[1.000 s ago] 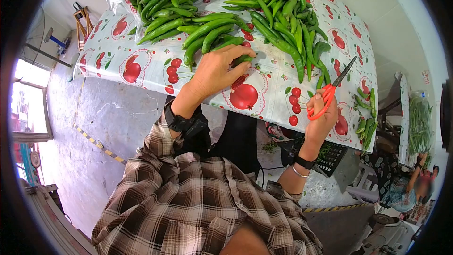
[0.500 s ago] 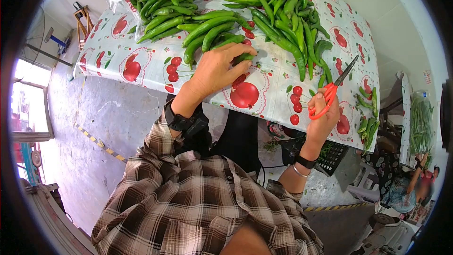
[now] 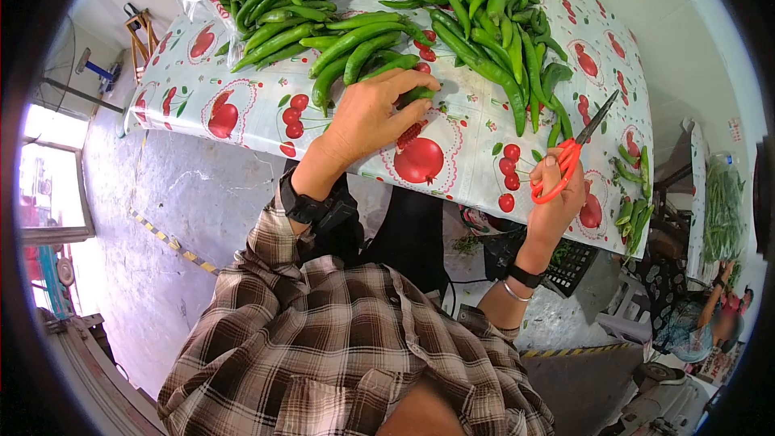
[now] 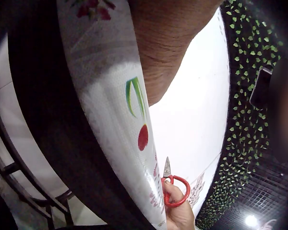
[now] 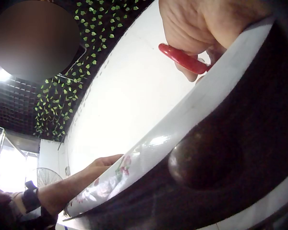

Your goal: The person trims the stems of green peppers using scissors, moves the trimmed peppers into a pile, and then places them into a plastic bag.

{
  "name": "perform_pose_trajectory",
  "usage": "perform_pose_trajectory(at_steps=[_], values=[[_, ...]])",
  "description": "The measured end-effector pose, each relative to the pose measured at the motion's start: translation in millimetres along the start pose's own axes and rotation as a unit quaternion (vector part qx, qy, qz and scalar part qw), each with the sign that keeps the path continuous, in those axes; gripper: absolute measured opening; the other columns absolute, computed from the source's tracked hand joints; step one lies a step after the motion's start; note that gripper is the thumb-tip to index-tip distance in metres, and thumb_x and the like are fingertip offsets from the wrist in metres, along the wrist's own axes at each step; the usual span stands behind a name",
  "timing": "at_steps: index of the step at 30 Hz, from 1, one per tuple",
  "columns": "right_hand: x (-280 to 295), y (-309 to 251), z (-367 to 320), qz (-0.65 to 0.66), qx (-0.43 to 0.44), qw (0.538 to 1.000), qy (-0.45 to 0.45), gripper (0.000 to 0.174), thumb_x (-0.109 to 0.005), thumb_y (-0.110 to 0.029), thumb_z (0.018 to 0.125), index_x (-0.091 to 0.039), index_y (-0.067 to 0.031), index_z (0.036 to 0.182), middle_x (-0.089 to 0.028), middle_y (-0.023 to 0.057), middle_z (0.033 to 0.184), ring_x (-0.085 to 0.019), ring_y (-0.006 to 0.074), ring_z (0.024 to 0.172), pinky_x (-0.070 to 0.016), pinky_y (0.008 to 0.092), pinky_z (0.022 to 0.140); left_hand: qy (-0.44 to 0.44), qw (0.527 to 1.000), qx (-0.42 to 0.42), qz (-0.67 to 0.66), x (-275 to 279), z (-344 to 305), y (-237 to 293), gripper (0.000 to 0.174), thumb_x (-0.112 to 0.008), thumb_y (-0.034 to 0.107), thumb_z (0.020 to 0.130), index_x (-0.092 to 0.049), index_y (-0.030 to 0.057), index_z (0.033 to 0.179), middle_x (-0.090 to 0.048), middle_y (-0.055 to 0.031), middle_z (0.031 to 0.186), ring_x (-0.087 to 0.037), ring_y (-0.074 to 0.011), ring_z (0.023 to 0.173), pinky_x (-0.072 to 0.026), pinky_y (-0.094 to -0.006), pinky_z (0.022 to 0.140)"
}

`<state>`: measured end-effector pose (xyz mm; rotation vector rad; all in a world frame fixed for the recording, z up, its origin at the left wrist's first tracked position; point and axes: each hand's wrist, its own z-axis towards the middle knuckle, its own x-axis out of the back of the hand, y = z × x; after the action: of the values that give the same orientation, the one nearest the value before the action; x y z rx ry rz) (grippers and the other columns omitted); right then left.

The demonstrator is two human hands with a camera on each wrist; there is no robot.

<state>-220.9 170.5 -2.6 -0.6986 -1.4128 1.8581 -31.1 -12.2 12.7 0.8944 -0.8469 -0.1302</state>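
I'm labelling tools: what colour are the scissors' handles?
The handles are bright red, clearest in the head view.

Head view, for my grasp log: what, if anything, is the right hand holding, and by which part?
The right hand holds the scissors by the red handles, with the dark blades projecting beyond the fingers.

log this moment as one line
left hand: holds green pepper | right hand: holds red-handled scissors | more peppers: piled on patterned tablecloth
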Motion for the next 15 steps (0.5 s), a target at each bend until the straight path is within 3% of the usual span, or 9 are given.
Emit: perform_pose_trajectory(at_steps=[15], values=[[2.0,3.5,0.2,-0.002,-0.003,1.000,0.001,0.017,-0.058,-0.013,0.088,-0.054,0.0010,0.097,-0.054,0.0023,0.066,-0.043,0.0039,0.056,-0.0337,0.0182,0.051,-0.006,1.000,0.010,0.000,0.6,-0.3,0.5,0.026,-0.065,0.013,0.082,-0.063,0.0075,0.107,-0.064,-0.0099,0.105,-0.061,-0.0226,0.090,-0.0490,-0.0295,0.075]])
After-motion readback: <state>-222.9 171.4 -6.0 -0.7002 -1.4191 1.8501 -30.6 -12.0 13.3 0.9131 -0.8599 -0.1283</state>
